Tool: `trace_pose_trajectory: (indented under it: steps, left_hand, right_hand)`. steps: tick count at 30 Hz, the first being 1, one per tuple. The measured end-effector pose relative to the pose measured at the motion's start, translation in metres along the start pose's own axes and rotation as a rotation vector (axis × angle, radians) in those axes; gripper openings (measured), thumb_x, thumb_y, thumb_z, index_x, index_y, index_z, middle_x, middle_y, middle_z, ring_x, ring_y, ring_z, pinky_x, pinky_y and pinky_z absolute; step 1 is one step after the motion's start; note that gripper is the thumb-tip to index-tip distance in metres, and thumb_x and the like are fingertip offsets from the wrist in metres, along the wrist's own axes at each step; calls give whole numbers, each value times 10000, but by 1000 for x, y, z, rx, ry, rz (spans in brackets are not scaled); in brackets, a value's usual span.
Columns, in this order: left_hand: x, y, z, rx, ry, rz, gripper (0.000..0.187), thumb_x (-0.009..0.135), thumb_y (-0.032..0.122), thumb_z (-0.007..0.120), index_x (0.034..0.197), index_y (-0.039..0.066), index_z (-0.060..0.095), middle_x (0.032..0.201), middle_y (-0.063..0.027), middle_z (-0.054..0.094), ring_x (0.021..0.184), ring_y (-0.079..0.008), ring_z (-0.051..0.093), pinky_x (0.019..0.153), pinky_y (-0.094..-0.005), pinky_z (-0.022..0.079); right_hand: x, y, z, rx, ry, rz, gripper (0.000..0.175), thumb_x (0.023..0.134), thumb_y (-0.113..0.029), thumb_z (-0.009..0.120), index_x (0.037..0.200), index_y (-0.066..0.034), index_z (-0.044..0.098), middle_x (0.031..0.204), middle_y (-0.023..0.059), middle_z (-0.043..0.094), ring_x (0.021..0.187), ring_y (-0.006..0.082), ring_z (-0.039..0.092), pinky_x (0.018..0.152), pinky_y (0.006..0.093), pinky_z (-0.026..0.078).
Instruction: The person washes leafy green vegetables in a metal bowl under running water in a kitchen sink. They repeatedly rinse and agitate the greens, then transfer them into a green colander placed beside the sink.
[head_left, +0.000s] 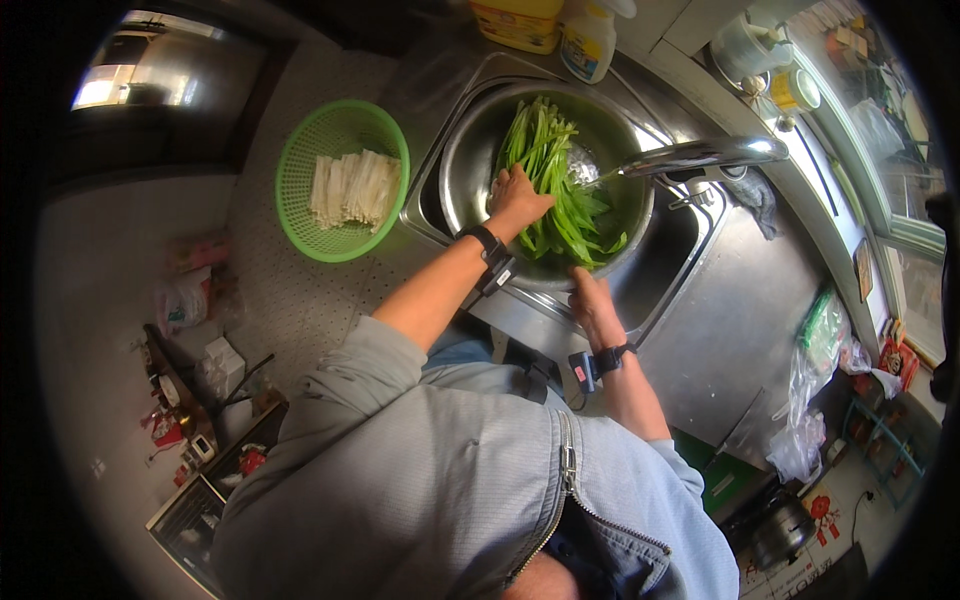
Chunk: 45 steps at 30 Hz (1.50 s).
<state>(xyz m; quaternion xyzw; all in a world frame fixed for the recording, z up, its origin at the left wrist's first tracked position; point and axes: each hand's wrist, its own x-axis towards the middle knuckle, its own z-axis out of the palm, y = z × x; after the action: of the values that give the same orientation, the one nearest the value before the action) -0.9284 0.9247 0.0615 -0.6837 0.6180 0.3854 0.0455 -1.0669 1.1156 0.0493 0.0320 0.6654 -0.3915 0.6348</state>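
Observation:
A large stainless steel bowl (466, 204) sits over a sink, with long leafy greens (559, 161) inside it. Water runs from the chrome faucet (701, 156) into the bowl beside the stalks. My left hand (519, 199) reaches in and rests on the left side of the greens, its thumb and fingers spread. At the near rim, my right hand (592, 296) holds the bowl's edge, with some fingers hidden beneath it. Each wrist wears a black strap with a small device.
On the left stands a green plastic basket (289, 187) holding a pale, stringy bundle (356, 189). A yellow jug (517, 22) and a spray bottle (589, 45) stand behind the sink (660, 277). A grey cloth (754, 199) lies beside the faucet; plastic bags (799, 435) are at the right.

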Motion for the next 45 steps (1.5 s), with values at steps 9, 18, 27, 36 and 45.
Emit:
trace_pose_trajectory:
  steps: [9,18,27,36,45]
  left_hand:
    - [-19,-26,-2,125,-33,74,686,834,368,746,1391,15,558,1449,-232,539,1389,-429,475,1132,-550,421]
    - [-23,-41,-7,130,-45,82,599,858,358,706,1361,52,596,1445,-228,558,1410,-423,464,1143,-562,399]
    - [-36,-36,-12,186,147,337,635,897,378,723,1416,49,560,1455,-227,553,1413,-416,466,1171,-523,393]
    - [-39,-41,30,652,-73,1037,456,876,339,765,1282,134,727,1448,-94,623,1489,-308,437,1285,-551,218]
    - [-24,-52,30,773,-58,1083,341,901,215,711,1230,132,750,1447,-112,625,1481,-327,442,1273,-554,243]
  right_hand:
    - [14,1,9,-16,-54,198,219,903,-230,787,976,-71,655,740,55,605,461,119,389,391,268,233]
    - [28,15,19,176,-220,216,164,921,-103,802,1001,-33,677,799,82,698,591,182,668,390,228,333]
    - [11,-1,0,170,-428,222,269,925,-26,784,1174,-9,684,1026,100,749,841,221,747,578,228,576]
    - [-8,-9,-28,4,-208,143,593,1009,-135,657,1512,25,386,1189,140,688,995,231,718,748,308,605]
    - [-26,-18,-39,-94,-208,43,509,1055,-293,601,1491,-53,491,1235,81,698,1021,173,716,793,288,562]
